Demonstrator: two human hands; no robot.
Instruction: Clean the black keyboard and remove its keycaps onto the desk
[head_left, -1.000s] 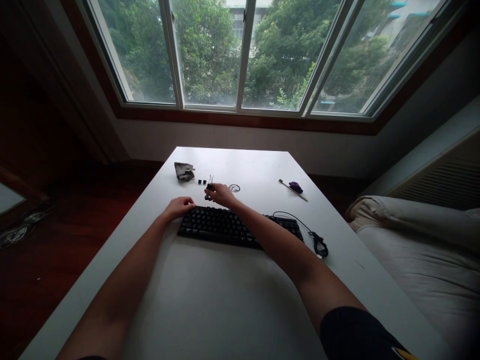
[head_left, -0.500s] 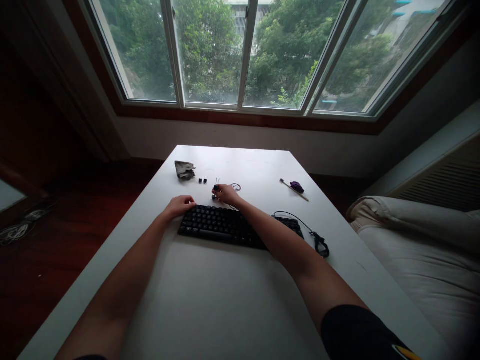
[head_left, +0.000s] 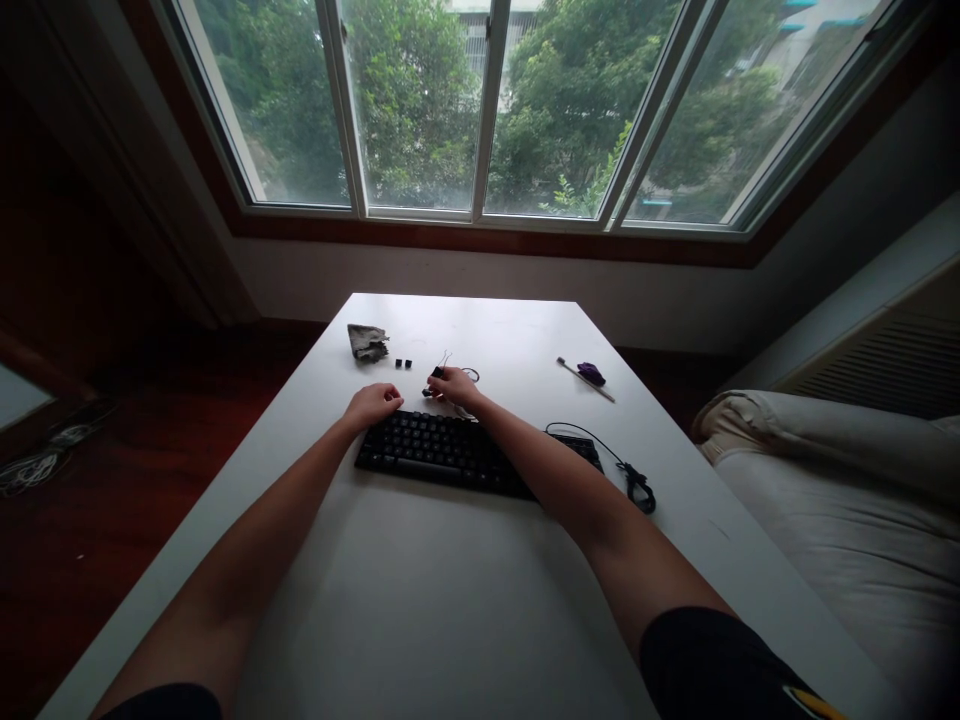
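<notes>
Here my right hand [head_left: 453, 386] pinches a black tool [head_left: 437, 372] past the keyboard [head_left: 424, 440]; my left hand's [head_left: 375, 404] grip I can't tell.

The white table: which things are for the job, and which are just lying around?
Job, it seems: keyboard; left hand near its edge; small black thing in the right hand; perhaps two black cubes.

Lying about, apparently: grey cloth; brush; purple bundle.
</notes>
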